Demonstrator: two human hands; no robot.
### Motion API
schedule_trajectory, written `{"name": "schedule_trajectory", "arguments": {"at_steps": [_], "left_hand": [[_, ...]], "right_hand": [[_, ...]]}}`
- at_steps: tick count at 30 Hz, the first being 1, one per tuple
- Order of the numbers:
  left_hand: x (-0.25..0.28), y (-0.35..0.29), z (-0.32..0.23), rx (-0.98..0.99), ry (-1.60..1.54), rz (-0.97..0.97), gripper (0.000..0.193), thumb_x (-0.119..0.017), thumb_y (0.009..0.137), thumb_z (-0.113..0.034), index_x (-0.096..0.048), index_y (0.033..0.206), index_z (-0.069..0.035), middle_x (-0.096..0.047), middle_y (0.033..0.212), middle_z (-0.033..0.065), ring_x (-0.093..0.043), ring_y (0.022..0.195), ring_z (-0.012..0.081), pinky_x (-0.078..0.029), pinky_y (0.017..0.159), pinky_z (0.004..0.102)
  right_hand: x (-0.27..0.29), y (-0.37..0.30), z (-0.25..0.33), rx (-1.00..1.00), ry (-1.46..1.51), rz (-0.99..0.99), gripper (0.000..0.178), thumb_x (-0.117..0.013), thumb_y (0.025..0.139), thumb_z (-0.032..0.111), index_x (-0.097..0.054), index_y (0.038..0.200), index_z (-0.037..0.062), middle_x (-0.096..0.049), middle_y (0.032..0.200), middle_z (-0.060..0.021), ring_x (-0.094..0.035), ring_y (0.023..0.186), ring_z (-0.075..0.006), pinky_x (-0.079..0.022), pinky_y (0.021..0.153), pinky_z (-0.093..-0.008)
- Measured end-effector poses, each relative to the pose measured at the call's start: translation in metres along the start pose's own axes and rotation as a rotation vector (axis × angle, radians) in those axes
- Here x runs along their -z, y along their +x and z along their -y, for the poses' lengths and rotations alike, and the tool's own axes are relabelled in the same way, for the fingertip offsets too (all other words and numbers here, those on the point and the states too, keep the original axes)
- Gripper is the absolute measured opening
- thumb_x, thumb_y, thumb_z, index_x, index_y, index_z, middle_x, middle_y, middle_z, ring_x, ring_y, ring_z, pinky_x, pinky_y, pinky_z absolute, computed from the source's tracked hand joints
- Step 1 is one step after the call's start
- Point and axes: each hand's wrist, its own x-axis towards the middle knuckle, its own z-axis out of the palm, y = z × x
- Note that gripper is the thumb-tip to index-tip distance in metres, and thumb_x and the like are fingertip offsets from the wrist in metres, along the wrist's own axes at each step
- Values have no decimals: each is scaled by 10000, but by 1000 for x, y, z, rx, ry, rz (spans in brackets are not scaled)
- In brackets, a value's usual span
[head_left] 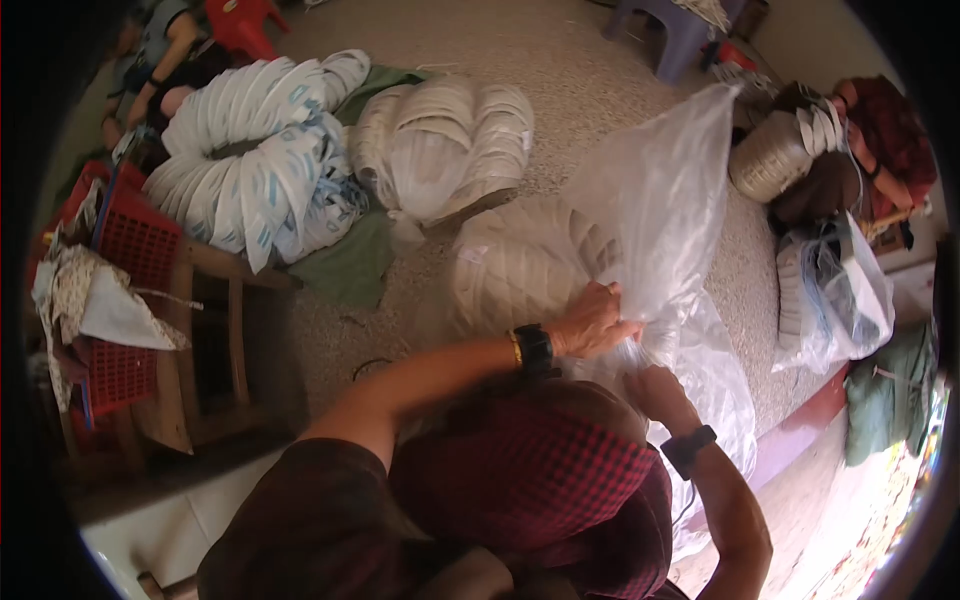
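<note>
Clear plastic bag set on floor; pale curved pieces seen through its left part. Gathered plastic pinched by left hand and right hand. Wrapped bundle placed beyond bag, leftward; white coil farther left; filled sack right of bag.

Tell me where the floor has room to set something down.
Bare floor lies between purple stool and pale bundle; a narrower strip separates the plastic bag from the bagged stack at right. Around left hand and right hand it is crowded.
</note>
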Motion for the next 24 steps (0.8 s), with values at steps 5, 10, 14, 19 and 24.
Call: {"name": "schedule_trajectory", "arguments": {"at_steps": [5,10,14,19,24], "left_hand": [[14,1,12,131,-396,-29,374,-478,958,-337,-634,735,-81,-635,761,52,-546,834,198,-399,808,356],[30,3,6,285,-856,88,500,-490,994,-438,-622,765,-13,-594,734,43,-515,727,133,-438,792,333],[22,1,-12,14,-992,-154,384,-500,1000,-370,-573,1029,6,-593,903,64,-533,846,158,-456,793,374],[27,-5,-24,146,-616,-183,208,-480,973,-213,-580,1085,-68,-611,914,82,-582,883,223,-451,807,384],[55,-14,-18,-2,-655,240,223,-599,866,-243,-665,1044,-127,-605,730,99,-608,720,292,-470,691,428]], "right_hand": [[51,-22,31,132,176,62,368,-614,884,284,-677,701,-29,-636,602,-185,-663,573,-299,-520,574,-388],[121,-55,133,437,-17,-238,262,-783,738,101,-687,980,74,-705,827,-115,-690,716,-289,-531,622,-359],[155,-32,166,666,-411,-178,889,-888,551,111,-504,1352,141,-538,1360,-137,-473,1293,-355,-369,1020,-477],[170,0,170,432,-705,50,1112,-928,456,147,-418,1444,166,-584,1300,-120,-457,1302,-327,-299,1069,-539],[167,-20,146,458,-753,-14,266,-637,815,133,-546,1044,34,-642,749,-122,-626,865,-313,-373,906,-538]]}}
